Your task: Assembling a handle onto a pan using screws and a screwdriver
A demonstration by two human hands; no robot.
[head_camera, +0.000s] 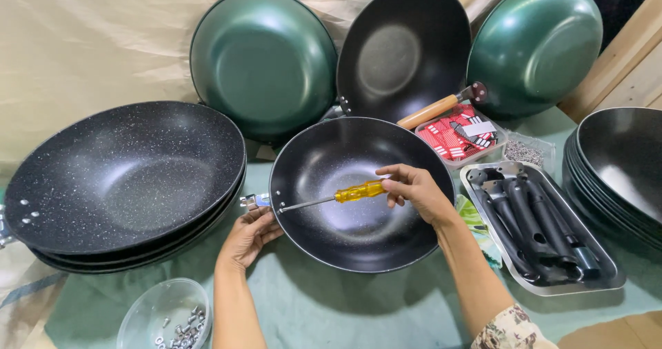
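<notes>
You're mid-screw: right hand (420, 192) fingers pinch the yellow screwdriver (358, 192), left hand (249, 233) fingers curl under the wok (358, 235) rim at its metal bracket (256, 200); keep the tip seated.

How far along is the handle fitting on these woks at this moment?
Looks done: one wok leaning at the back has a wooden handle. In hand: the right hand drives a yellow screwdriver at the rim of the black wok; the left hand steadies the bracket. Left: stacked pans lack handles, and black handles wait in the tray.
</notes>
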